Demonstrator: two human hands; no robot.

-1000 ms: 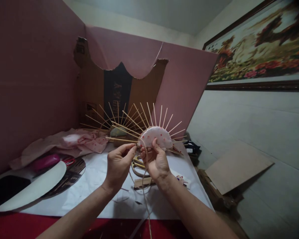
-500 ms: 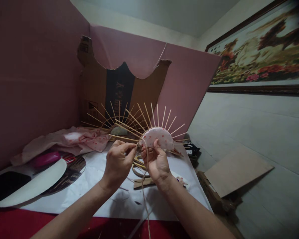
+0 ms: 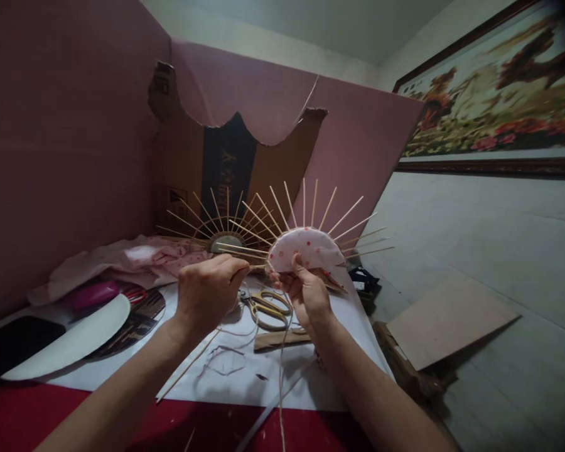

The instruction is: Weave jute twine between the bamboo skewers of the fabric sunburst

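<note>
My right hand (image 3: 308,292) grips a fabric-covered half disc (image 3: 306,245) by its lower edge, thumb on the front. The cloth is white with red dots, and thin wooden sticks (image 3: 314,204) fan out from the curved rim. My left hand (image 3: 211,282) is closed just left of the disc's corner. A short taut strand, which looks like twine, runs from its fingertips to that corner. More twine (image 3: 281,383) hangs from the disc past my right hand. Below, gold-handled scissors (image 3: 268,311) lie on the white table cover (image 3: 245,389).
Behind stands a similar stick fan (image 3: 226,242) against cut cardboard (image 3: 179,157). Dotted cloth (image 3: 145,260), a magenta object (image 3: 91,294), a white curved piece (image 3: 75,342) and a dark round board (image 3: 136,320) lie left. Brown strips (image 3: 277,340) and a thin stick (image 3: 188,367) lie near me.
My left hand has drawn away leftward from the disc's corner, stretching the strand. The disc has turned and shifted slightly right and up in my right hand. More of the scissors shows.
</note>
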